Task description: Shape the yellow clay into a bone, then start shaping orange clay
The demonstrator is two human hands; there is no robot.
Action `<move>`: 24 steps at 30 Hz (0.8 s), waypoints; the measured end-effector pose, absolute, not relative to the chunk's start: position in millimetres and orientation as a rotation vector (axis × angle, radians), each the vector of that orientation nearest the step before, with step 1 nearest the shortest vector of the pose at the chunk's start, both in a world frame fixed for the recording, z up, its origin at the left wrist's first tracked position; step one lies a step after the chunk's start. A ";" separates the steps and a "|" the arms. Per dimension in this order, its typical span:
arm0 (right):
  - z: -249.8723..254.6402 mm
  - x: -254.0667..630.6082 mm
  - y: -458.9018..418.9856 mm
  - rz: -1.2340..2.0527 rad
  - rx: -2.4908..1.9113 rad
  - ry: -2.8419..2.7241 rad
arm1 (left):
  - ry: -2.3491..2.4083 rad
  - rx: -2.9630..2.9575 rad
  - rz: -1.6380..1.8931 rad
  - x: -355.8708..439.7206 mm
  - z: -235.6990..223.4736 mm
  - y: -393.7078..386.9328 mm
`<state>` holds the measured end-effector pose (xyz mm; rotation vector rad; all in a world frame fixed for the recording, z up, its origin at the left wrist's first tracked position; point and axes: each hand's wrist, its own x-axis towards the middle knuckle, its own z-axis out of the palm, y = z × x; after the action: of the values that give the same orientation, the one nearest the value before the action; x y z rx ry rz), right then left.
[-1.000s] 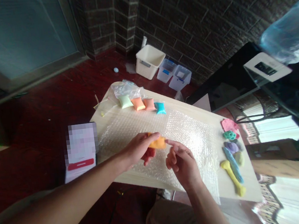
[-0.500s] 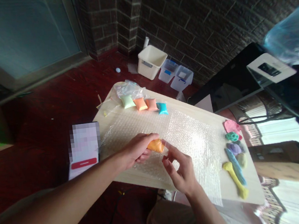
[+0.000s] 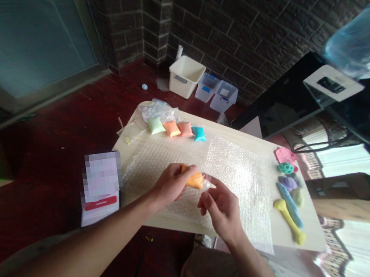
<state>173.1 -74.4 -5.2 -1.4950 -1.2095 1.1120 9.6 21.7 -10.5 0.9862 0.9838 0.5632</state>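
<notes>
In the head view, the left hand [image 3: 172, 182] pinches a soft, smooth orange packet [image 3: 194, 180] between thumb and fingers above glossy, dimpled bubble wrap [image 3: 238, 174], while the right hand [image 3: 222, 203] curls its fingers at the packet's crinkled clear end; whether they grip it I cannot tell. Beyond lie four plump, pillow-shaped packets [image 3: 172, 129]; a matte, knob-ended yellow bone shape [image 3: 290, 222] rests on the pale, smooth tabletop [image 3: 312, 228].

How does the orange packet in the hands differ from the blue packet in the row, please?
The orange packet is gripped in the left hand, while the blue packet lies untouched at the end of the row. The left hand partly covers the orange packet; nothing covers the blue packet. Both look plump and single-coloured.
</notes>
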 end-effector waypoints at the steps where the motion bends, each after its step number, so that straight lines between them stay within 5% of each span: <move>1: -4.2 171.6 -74.2 1.129 -1.480 -1.154 | 0.978 1.028 0.577 10.1 -10.9 21.2; 15: 3.7 179.2 -67.1 1.346 -1.320 -0.678 | 0.732 1.594 0.733 1.8 -6.3 23.3; 24: 4.1 191.6 -71.5 1.227 -1.464 -1.296 | 0.732 1.762 0.394 -8.5 -10.8 28.8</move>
<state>191.6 -71.5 4.1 -1.4641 -1.2965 1.2271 -8.5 28.8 -10.8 1.7620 0.7323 0.3944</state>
